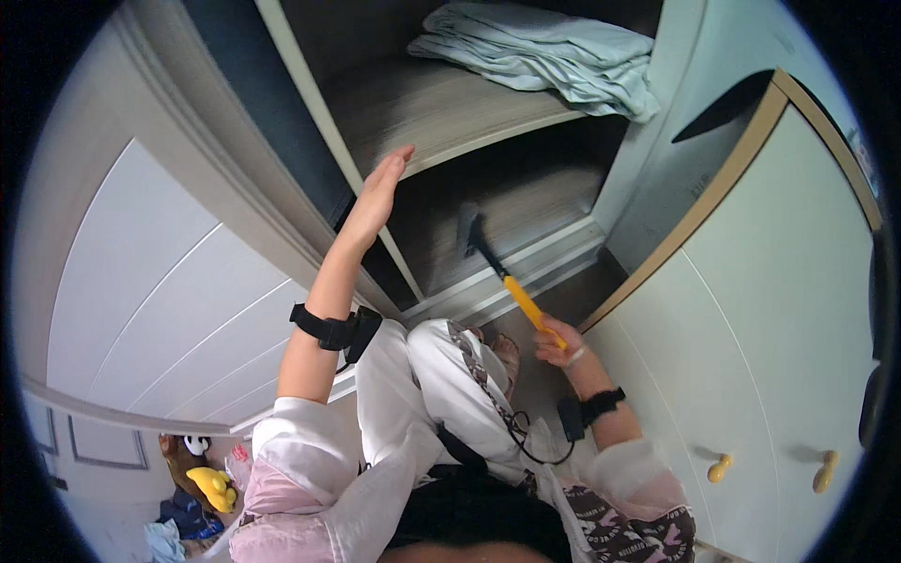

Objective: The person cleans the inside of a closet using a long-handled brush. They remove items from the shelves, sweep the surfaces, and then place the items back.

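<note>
My right hand (561, 340) is closed around the yellow handle of a small brush (522, 301) with a black neck. The brush head is blurred and lies over the wood-grain bottom board (542, 204) of a cupboard. My left hand (380, 191) holds nothing; its fingers are stretched out beside the front edge of the middle shelf (450, 105). Whether it touches that edge or the pale upright divider (317, 98) I cannot tell. A folded pale green cloth (549, 53) rests on the middle shelf, towards its right side.
A white panelled door (169, 281) stands close on my left. To the right is a white cabinet front (746, 281) with wooden trim and knobs (719, 468). My bent knees (440, 366) are before the cupboard's sill (514, 267). Plush toys (211, 488) lie behind at lower left.
</note>
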A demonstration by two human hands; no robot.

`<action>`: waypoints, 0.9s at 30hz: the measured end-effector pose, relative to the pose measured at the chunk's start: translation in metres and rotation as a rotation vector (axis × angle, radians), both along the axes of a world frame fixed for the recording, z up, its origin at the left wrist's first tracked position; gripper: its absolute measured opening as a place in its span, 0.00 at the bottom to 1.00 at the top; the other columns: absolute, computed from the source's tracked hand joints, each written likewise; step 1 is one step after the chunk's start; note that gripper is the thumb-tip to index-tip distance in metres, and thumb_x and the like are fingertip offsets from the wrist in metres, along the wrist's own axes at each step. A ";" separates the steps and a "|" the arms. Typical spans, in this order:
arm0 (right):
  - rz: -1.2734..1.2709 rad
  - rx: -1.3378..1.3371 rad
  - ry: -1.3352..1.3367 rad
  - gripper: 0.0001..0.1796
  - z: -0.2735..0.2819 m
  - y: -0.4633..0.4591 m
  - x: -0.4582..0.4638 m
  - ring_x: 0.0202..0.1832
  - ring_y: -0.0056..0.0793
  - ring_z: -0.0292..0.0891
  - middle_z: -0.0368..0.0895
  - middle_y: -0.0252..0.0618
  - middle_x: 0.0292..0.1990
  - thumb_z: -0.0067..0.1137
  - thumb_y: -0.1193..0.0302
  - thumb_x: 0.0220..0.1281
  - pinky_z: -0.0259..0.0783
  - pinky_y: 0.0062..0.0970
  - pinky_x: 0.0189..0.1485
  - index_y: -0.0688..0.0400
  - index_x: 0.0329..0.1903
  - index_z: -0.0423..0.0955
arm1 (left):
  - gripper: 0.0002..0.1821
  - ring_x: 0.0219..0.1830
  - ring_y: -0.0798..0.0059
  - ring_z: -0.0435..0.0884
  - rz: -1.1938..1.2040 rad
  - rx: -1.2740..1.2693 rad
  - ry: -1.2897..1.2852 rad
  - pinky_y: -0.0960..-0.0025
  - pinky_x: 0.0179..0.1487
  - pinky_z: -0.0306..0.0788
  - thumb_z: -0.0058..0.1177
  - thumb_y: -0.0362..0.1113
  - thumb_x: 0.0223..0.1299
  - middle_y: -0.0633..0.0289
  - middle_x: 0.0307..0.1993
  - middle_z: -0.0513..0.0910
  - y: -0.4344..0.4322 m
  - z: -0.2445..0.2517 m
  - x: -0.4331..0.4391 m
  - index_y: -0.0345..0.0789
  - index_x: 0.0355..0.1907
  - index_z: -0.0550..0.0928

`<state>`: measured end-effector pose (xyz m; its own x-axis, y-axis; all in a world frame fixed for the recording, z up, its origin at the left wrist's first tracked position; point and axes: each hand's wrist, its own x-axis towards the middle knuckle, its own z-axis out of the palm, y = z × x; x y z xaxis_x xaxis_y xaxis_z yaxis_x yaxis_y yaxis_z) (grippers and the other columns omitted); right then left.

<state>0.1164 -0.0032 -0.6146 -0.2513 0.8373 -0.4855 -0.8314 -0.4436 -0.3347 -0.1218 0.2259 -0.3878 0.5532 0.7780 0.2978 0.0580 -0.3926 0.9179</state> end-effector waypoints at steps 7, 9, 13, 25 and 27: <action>-0.064 0.293 0.373 0.13 0.002 -0.050 -0.003 0.05 0.15 0.48 0.57 0.23 0.10 0.36 0.57 0.65 0.63 0.19 0.23 0.52 0.40 0.65 | 0.36 0.64 0.63 0.54 0.024 -0.131 -0.005 0.60 0.64 0.45 0.22 0.62 0.60 0.54 0.61 0.59 0.000 -0.006 -0.020 0.36 0.61 0.59; -0.051 0.412 0.433 0.15 0.001 -0.057 -0.005 0.05 0.15 0.49 0.57 0.23 0.10 0.34 0.57 0.65 0.63 0.20 0.25 0.54 0.41 0.65 | 0.37 0.64 0.62 0.54 0.013 -0.141 -0.008 0.60 0.64 0.45 0.22 0.62 0.60 0.53 0.61 0.59 0.001 -0.009 -0.022 0.35 0.61 0.58; -0.060 0.446 0.445 0.19 0.003 -0.078 -0.004 0.05 0.15 0.52 0.59 0.22 0.10 0.30 0.55 0.66 0.63 0.21 0.26 0.56 0.41 0.65 | 0.37 0.63 0.63 0.55 0.019 -0.170 -0.013 0.60 0.64 0.46 0.21 0.63 0.60 0.53 0.61 0.59 0.002 -0.016 -0.028 0.36 0.61 0.58; -0.055 0.584 0.362 0.23 0.003 -0.146 0.010 0.06 0.17 0.56 0.62 0.26 0.10 0.29 0.52 0.64 0.60 0.23 0.25 0.57 0.35 0.67 | 0.32 0.62 0.64 0.57 -0.004 -0.302 0.005 0.60 0.63 0.47 0.24 0.58 0.62 0.55 0.59 0.62 0.002 -0.050 -0.024 0.37 0.61 0.59; -0.091 0.601 0.326 0.24 0.002 -0.162 0.009 0.06 0.19 0.56 0.61 0.26 0.09 0.28 0.52 0.64 0.59 0.25 0.24 0.58 0.35 0.67 | 0.31 0.62 0.66 0.58 0.014 -0.166 0.085 0.62 0.63 0.49 0.28 0.57 0.62 0.57 0.59 0.63 -0.002 -0.054 -0.022 0.38 0.61 0.60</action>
